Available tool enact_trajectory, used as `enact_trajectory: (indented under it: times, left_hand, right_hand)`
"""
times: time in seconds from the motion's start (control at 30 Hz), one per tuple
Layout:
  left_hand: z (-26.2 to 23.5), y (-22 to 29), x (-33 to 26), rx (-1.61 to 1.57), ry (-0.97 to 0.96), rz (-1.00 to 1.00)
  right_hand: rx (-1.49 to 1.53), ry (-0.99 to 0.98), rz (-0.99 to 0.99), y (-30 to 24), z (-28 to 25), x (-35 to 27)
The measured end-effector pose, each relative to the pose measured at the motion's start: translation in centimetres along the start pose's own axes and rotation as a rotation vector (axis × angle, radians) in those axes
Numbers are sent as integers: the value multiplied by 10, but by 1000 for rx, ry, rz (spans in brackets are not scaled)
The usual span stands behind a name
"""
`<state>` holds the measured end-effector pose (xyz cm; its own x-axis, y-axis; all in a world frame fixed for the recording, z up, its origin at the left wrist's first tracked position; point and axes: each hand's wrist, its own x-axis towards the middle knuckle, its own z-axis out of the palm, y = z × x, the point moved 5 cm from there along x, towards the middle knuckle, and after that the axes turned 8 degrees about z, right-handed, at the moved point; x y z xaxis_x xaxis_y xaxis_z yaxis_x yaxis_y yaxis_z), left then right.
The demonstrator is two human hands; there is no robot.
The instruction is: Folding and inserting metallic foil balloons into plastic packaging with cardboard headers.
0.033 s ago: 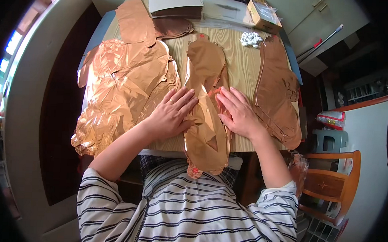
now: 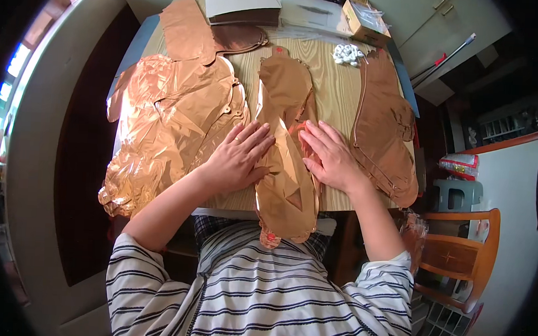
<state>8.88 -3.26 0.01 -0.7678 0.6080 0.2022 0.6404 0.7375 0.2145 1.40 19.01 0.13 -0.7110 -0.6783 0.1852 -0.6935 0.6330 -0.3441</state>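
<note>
A flat, folded copper-coloured foil balloon (image 2: 282,198) lies lengthwise down the middle of the wooden table, its near end hanging over the edge towards me. Red marks show on the small tabs at both its ends. My left hand (image 2: 240,156) lies flat on its left side, fingers stretched out. Against the right side rests my right hand (image 2: 331,159), fingers extended and thumb pointing inward. Neither hand grips anything. Left of them spreads a crinkled pile of shiny foil balloons (image 2: 163,115). Several darker copper foil balloons (image 2: 382,125) lie flat to the right.
More foil balloons (image 2: 188,29) lie at the far left of the table (image 2: 335,102). Along the back stand a white-topped stack (image 2: 243,5), clear plastic bags (image 2: 314,17) and an open cardboard box (image 2: 366,22). A small white bundle (image 2: 347,54) sits nearby. A wooden chair (image 2: 457,257) stands right.
</note>
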Motion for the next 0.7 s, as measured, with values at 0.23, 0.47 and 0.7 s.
enact_trajectory:
  times: [0.23, 0.47, 0.7]
  left_hand:
    - [-7, -7, 6, -18, 125, 34]
    - [-17, -36, 33, -72, 177, 92]
    - [-10, -103, 68, -81, 316, 111]
  right_hand:
    - [197, 238, -179, -72, -33, 7]
    - [36, -102, -234, -119, 26, -9]
    - [-16, 8, -237, -124, 25, -24]
